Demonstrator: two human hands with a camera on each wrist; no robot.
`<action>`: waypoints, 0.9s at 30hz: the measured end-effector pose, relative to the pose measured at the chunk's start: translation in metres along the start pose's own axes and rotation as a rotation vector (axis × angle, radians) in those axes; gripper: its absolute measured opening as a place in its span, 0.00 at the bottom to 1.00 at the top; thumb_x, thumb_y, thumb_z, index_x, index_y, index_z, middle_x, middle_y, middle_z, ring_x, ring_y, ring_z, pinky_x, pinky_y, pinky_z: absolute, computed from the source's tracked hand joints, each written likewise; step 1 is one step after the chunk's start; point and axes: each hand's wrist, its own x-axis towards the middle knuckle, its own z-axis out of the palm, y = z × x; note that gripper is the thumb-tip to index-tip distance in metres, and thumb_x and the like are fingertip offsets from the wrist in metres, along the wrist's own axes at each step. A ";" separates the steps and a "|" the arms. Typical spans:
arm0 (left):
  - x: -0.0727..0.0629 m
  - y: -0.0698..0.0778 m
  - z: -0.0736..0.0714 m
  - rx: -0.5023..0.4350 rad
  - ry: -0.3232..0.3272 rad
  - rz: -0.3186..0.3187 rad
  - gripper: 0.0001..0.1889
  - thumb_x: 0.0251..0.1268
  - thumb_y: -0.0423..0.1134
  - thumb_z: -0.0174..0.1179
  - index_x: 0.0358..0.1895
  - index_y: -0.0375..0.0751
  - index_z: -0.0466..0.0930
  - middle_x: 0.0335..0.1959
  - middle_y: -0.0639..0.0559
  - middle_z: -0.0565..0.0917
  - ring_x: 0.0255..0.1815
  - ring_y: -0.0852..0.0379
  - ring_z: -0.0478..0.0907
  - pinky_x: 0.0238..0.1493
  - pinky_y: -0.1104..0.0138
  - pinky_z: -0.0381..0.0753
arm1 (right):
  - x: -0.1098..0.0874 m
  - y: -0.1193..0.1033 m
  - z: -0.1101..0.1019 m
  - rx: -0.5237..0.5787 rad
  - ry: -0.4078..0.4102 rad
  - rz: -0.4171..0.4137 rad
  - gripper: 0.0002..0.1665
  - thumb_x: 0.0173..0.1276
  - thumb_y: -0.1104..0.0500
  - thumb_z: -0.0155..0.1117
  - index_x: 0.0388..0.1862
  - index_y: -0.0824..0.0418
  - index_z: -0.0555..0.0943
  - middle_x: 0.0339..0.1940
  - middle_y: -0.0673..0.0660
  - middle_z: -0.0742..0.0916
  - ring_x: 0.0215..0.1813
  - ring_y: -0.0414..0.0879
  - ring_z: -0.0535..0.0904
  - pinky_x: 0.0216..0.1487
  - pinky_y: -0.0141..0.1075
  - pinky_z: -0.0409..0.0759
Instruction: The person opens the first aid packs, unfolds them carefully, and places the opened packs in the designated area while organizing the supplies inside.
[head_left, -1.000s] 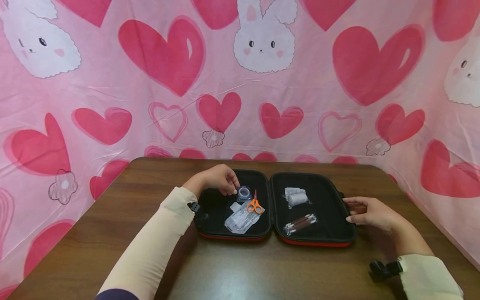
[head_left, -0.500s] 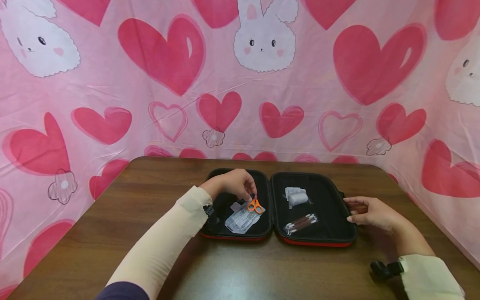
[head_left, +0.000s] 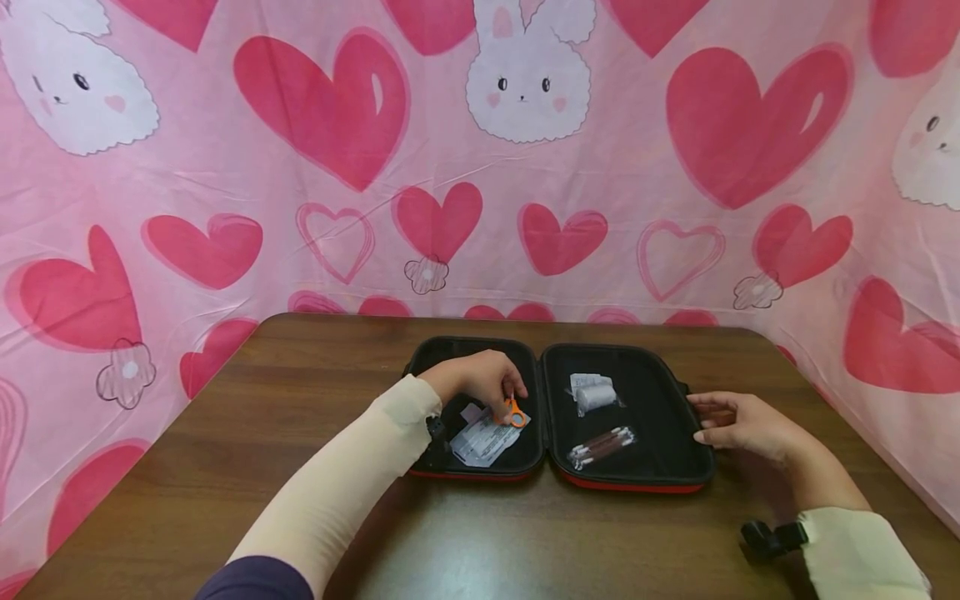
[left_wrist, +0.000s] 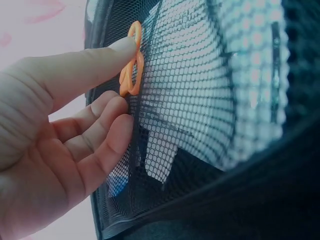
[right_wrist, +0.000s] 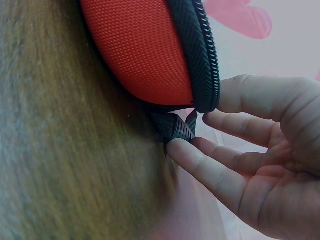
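An unzipped black-lined, red-shelled case (head_left: 652, 417) lies spread on the wooden table. Over its left half, my left hand (head_left: 483, 383) pinches the orange-handled scissors (left_wrist: 140, 67) between thumb and fingers, its other fingers loosely bent against the black mesh (left_wrist: 185, 75). The scissor blades are hidden. White printed packets (head_left: 483, 440) lie just below the hand, seen through the mesh in the left wrist view. On the case's right edge, my right hand (head_left: 750, 429) holds on, thumb at the zipped rim (right_wrist: 207, 75) and fingertips at the black strap handle (right_wrist: 172, 129).
In the case's right half lie a wrapped white roll (head_left: 597, 397) and a clear pack of brown-stemmed swabs (head_left: 600, 448). The brown table (head_left: 480, 542) extends in front and to both sides. A pink heart-patterned cloth (head_left: 442, 150) hangs behind it.
My left hand has moved right from the wrapped tape ring to the scissors, covering the ring and one scissor handle. The right hand keeps its place at the case edge.
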 end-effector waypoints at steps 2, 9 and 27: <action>0.001 -0.001 0.001 0.006 -0.006 -0.003 0.19 0.48 0.35 0.77 0.47 0.44 0.87 0.32 0.56 0.83 0.34 0.62 0.76 0.33 0.71 0.78 | 0.000 0.000 0.000 0.004 0.000 -0.002 0.42 0.59 0.64 0.72 0.66 0.81 0.63 0.58 0.80 0.76 0.55 0.66 0.78 0.43 0.43 0.84; -0.002 -0.002 0.001 -0.028 -0.037 -0.015 0.15 0.45 0.26 0.75 0.38 0.43 0.88 0.28 0.55 0.84 0.30 0.63 0.75 0.32 0.72 0.77 | 0.000 0.000 -0.001 -0.010 0.002 -0.010 0.41 0.60 0.64 0.72 0.65 0.82 0.63 0.58 0.80 0.76 0.55 0.65 0.78 0.44 0.42 0.84; -0.012 -0.004 0.001 -0.025 -0.100 -0.041 0.11 0.50 0.38 0.76 0.24 0.42 0.80 0.20 0.55 0.80 0.21 0.62 0.76 0.25 0.71 0.75 | 0.000 -0.001 0.000 0.008 -0.008 -0.005 0.42 0.60 0.64 0.71 0.66 0.82 0.62 0.59 0.80 0.74 0.55 0.66 0.77 0.45 0.42 0.84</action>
